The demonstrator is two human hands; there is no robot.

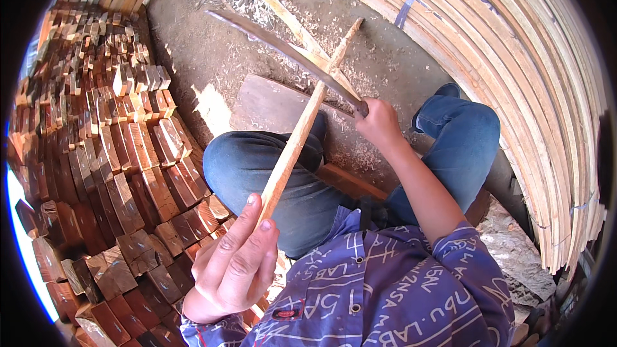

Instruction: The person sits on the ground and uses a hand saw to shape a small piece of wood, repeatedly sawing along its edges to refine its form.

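My left hand [234, 263] grips the lower end of a long, pale wooden stick [292, 151], fingers closed round it. The stick slants up and away from me, over my bent knee, narrowing toward its far end. In my right hand [379, 125] is a machete [270, 40] with a long, dark blade, held by its handle end. Its blade points to the far left and crosses above the upper part of the stick; whether the two touch, I cannot tell. Behind them, a forked-looking piece of pale wood [292, 22] lies on the ground, partly hidden by the blade and stick.
Stacked reddish-brown wooden blocks [122, 199] line my left side. Long, bent pale wood strips [508, 64], bundled with blue ties, curve along the right. A flat brown board [267, 103] lies beyond my knees, among wood shavings [250, 3] on the dirt ground.
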